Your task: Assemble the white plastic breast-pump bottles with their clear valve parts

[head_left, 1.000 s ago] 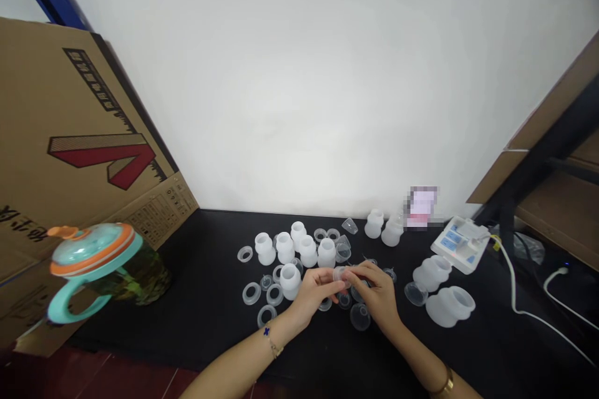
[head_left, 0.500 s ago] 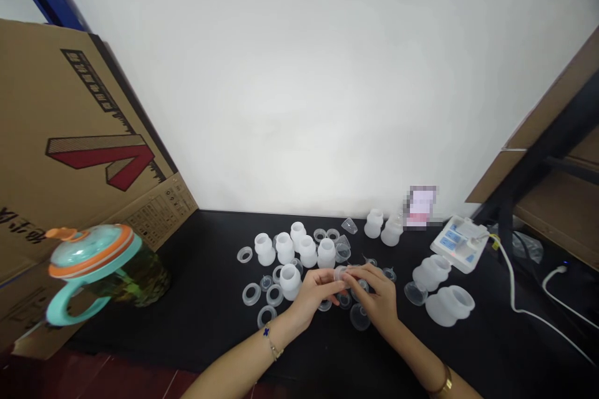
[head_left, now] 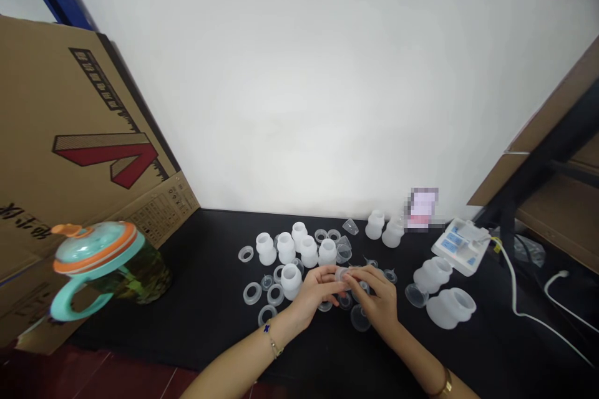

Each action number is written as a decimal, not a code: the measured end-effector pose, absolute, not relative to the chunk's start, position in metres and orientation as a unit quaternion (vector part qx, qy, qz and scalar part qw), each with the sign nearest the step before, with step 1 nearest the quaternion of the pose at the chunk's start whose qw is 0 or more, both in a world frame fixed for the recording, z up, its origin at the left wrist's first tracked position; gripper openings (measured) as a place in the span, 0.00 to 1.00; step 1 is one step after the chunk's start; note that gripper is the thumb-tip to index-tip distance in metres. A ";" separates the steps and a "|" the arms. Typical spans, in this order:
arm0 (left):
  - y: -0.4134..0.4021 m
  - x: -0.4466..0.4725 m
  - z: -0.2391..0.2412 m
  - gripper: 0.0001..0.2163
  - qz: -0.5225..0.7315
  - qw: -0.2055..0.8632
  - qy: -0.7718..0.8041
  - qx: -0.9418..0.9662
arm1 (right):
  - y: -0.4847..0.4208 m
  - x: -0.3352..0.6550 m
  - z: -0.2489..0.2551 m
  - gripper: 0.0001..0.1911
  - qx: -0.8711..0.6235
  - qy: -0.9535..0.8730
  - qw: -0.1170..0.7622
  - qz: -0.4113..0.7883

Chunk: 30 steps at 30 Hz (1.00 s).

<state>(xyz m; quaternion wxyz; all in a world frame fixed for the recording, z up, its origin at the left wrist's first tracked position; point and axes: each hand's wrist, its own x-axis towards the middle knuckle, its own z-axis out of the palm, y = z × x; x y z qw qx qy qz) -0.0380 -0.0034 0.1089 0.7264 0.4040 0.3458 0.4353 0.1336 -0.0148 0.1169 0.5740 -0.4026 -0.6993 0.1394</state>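
Note:
My left hand [head_left: 317,294] and my right hand [head_left: 378,294] meet over the black table, pinching a small translucent bottle collar ring [head_left: 341,273] between their fingertips. Part of the ring is hidden by my fingers, so whether a teat sits inside it I cannot tell. Close to my left hand stands a white open-necked baby bottle [head_left: 291,282], with several more bottles [head_left: 309,252] behind it. Loose collar rings [head_left: 253,293] lie further left. Under and around my right hand are clear teats [head_left: 389,276] and a clear round cap [head_left: 360,318].
A teal-and-orange lidded jug [head_left: 116,268] stands at left before a cardboard box [head_left: 42,93]. Two bottles [head_left: 375,225] stand by the wall, near a pixelated phone-like object [head_left: 421,207]. Two larger bottles [head_left: 450,308] lie tilted at right, beside a white power strip [head_left: 461,246] with cables.
The view has shifted slightly, so the surroundings sit a little further right. Both hands keep the same pinch on the collar ring, with hardly any finger movement.

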 end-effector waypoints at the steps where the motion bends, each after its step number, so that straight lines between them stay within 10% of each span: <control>1: -0.003 -0.038 0.109 0.19 0.434 0.725 0.346 0.407 | -0.015 0.134 0.117 0.06 -0.405 -0.697 0.572 0.148; 30: 0.002 -0.037 0.094 0.20 0.441 0.708 0.351 0.425 | -0.006 0.137 0.108 0.10 -0.443 -0.604 0.564 0.347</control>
